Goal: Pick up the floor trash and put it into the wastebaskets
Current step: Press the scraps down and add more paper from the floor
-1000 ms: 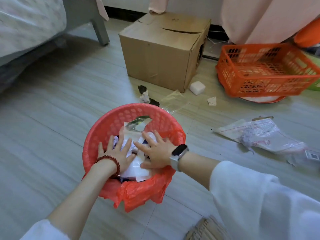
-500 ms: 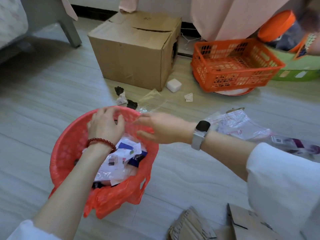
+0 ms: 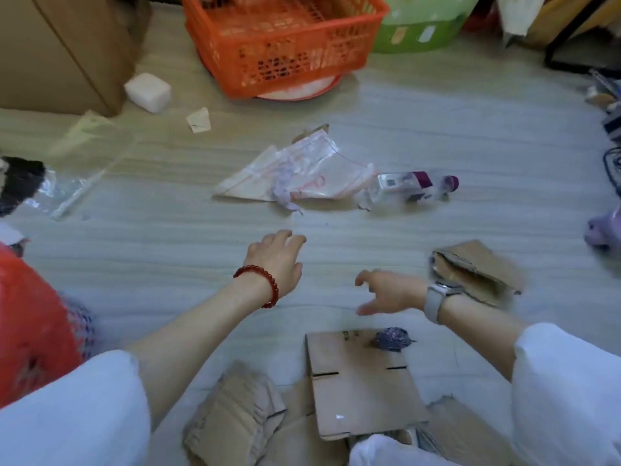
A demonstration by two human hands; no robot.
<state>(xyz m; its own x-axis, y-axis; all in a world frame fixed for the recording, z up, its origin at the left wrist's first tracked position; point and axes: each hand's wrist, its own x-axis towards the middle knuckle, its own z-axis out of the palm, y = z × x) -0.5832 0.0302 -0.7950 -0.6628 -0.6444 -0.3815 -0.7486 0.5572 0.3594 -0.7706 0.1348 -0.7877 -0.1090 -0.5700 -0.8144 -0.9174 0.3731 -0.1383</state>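
Hovering over the floor (image 3: 174,250), both hands are being held empty: left hand (image 3: 277,260) w/ fingers relaxed, right hand (image 3: 389,294) w/ fingers loosely spread. Plastic bag (image 3: 302,176) & bottle (image 3: 416,188) are lying just ahead; red basket (image 3: 30,331) is being kept at far left.

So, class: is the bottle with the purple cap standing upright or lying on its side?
On its side. The bottle lies flat on the floor, its purple cap pointing right, beside the clear plastic bag.
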